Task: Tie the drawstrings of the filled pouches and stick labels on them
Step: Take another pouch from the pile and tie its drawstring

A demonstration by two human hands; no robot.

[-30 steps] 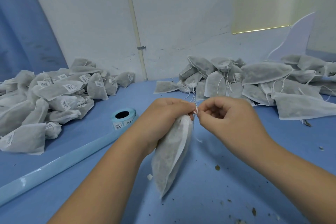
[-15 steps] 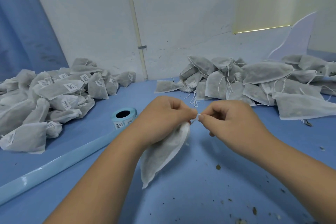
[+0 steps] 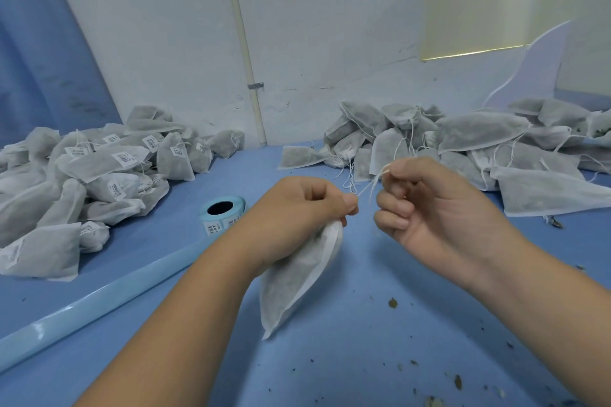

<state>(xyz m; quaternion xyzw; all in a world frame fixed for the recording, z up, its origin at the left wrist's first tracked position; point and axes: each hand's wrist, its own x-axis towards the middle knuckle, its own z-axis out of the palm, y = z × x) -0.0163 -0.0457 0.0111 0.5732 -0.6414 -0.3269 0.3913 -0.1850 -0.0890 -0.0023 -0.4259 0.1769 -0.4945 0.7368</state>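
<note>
White nonwoven pouch, filled with dark material, is hanging mid-scene over the blue tabletop; whether its lower corner is touching cannot be told. Left hand is gripping the gathered neck, fingers curled round it. Right hand, just to the right, is pinching the thin white drawstring, which is running between both hands. Blue label roll is lying left of the left hand. Labelled pouches are lying heaped far left, unlabelled pouches far right.
</note>
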